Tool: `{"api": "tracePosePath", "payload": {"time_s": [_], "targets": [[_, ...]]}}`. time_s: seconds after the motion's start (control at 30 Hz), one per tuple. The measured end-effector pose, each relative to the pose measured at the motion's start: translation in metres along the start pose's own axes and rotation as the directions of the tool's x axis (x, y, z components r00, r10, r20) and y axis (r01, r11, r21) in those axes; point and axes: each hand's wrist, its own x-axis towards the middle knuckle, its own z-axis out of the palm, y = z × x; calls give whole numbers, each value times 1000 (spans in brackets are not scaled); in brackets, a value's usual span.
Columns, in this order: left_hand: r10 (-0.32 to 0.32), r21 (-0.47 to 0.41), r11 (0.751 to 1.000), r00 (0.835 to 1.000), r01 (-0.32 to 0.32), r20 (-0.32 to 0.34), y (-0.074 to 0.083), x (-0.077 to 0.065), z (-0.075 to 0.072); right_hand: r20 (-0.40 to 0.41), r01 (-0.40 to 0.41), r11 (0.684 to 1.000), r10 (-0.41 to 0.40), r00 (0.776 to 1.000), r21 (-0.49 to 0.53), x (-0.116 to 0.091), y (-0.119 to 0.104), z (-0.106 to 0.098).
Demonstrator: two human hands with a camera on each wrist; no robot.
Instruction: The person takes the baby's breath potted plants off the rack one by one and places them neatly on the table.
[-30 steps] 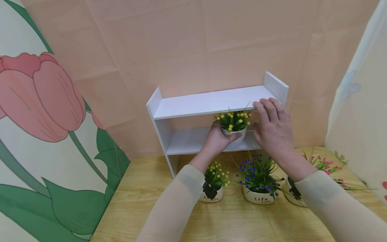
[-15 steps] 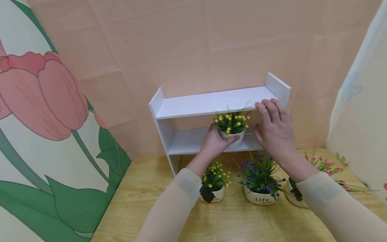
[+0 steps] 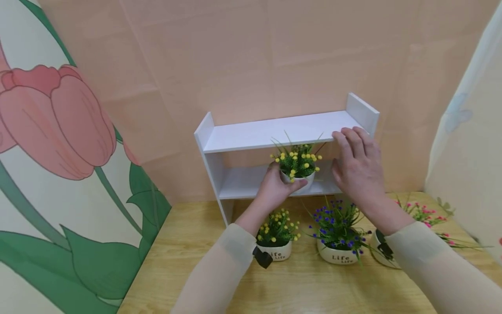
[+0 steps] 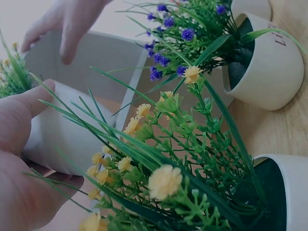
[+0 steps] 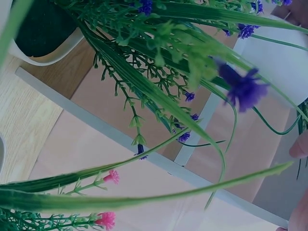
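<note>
My left hand [image 3: 272,185] grips a small white pot [image 4: 72,130] of yellow artificial flowers [image 3: 298,161], thumb across its front and fingers round its left side. The pot is at the middle board of a white two-tier shelf [image 3: 255,135], right of its centre, with its grass tips reaching up past the upper board's front edge. My right hand [image 3: 358,170] is at the right end of that upper board, fingertips at its front edge, thumb apart below. It holds no pot. In the left wrist view, the left thumb lies along the pot's side.
On the wooden table [image 3: 188,261] before the shelf stand a yellow-flowered pot [image 3: 278,250], a purple-flowered pot [image 3: 339,253] and a pink-flowered pot [image 3: 384,253], partly behind my right forearm. A peach cloth backdrop [image 3: 251,56] hangs behind.
My left hand has shifted the yellow-flowered pot a little left and toward me along the middle board. My right hand stays at the upper board's edge.
</note>
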Motion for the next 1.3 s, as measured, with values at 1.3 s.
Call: {"api": "tracePosePath", "payload": {"time_s": [1.3], "targets": [[38, -104, 994, 999, -37, 7, -28, -64, -50, -29, -3, 1000, 3, 1000, -6, -1, -2, 1]]}}
